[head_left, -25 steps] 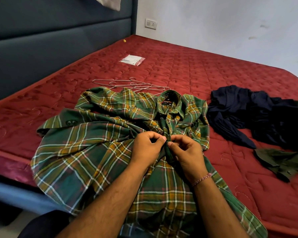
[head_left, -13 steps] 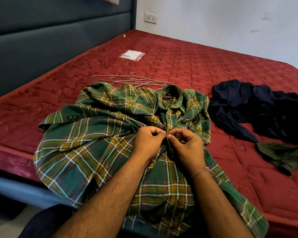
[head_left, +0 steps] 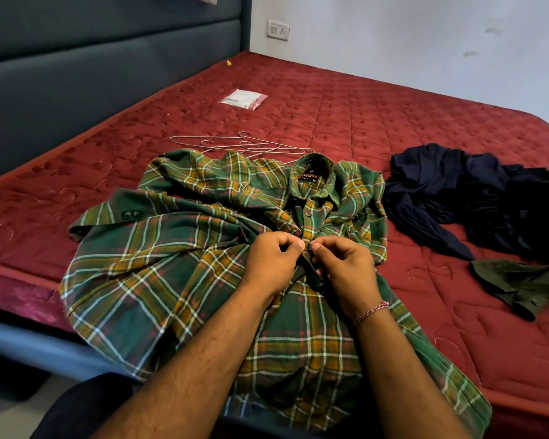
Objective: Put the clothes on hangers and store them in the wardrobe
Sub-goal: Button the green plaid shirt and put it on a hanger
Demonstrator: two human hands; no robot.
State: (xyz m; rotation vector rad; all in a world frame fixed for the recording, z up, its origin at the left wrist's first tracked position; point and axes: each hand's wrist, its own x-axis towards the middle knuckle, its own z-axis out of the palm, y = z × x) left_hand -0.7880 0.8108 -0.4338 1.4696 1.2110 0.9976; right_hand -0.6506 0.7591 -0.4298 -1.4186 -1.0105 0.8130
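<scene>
Both hands, left hand point(head_left: 271, 264) and right hand point(head_left: 346, 267), have fingers pinching the plaid shirt point(head_left: 172, 274) placket around a button. Wire hangers point(head_left: 244, 145) lie beyond the fingertips, dark clothes point(head_left: 475, 198) off right.

Head camera looks down, close over bed point(head_left: 346, 115).

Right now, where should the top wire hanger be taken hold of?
Probably by its hook, from above on the far side. The wire hangers lie flat and overlapped on the mattress, their near ends under the plaid shirt; the hooks curl free.
</scene>
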